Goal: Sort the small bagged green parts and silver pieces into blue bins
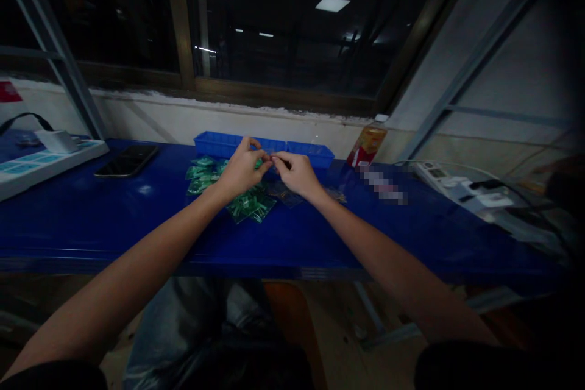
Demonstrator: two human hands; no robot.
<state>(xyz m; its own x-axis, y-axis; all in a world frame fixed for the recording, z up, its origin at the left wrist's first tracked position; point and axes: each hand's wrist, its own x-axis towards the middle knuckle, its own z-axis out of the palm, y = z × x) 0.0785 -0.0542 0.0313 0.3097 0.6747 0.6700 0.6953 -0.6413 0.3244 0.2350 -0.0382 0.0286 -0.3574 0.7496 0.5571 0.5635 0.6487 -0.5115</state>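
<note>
My left hand (247,164) and my right hand (293,170) meet at the fingertips above the blue table. Both are closed in a pinch, and what lies between the fingers is too small and dim to name. Under and beside my left hand lie several small green plastic packets (251,203) with small pieces inside. A pile of small brownish metal-like pieces (336,195) shows by my right wrist, partly hidden by the arm. Just behind both hands stands a long blue plastic tray (315,149), divided into sections.
On the left lie a phone (127,161) and a white power strip (50,161) with a plugged-in charger. A bottle of amber liquid (369,140) stands at the back right. Another power strip (461,192) with cables lies further right. A wall and window (292,94) rise behind the table.
</note>
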